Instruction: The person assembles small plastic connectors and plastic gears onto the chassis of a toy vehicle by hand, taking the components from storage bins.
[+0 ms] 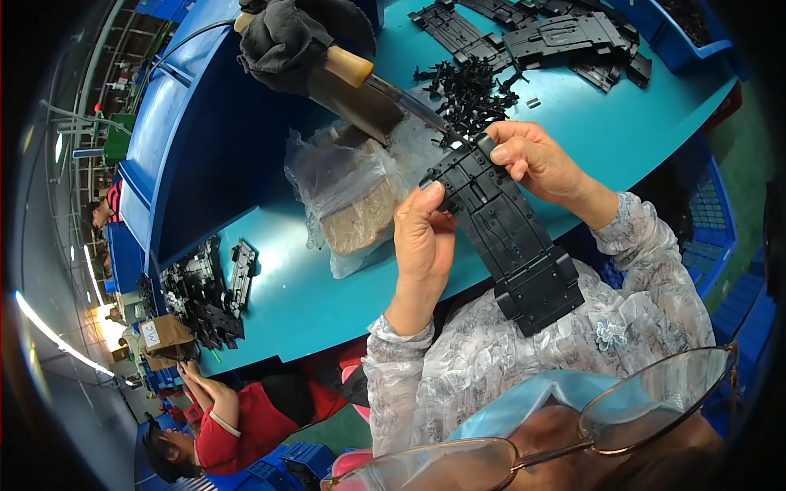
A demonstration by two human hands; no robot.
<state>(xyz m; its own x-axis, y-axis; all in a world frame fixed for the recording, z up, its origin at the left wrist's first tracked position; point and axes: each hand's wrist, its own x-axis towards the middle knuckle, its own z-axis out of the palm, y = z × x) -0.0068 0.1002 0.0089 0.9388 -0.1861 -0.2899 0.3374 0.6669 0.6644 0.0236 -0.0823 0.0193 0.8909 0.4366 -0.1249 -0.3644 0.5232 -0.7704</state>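
1. Your left hand clamps fingers and thumb on the left edge of the long black plastic chassis, which is held above your lap at the edge of the teal table.
2. Your right hand pinches the chassis's far end, fingertips closed on it.
3. By the look of it, the work is midway: a pile of small black clips and other black frames wait beyond, with more stacked parts at left.
4. A crumpled clear plastic bag holding something brown lies just left of the chassis.
5. A brown cardboard box with a white label sits beyond the table's left end.
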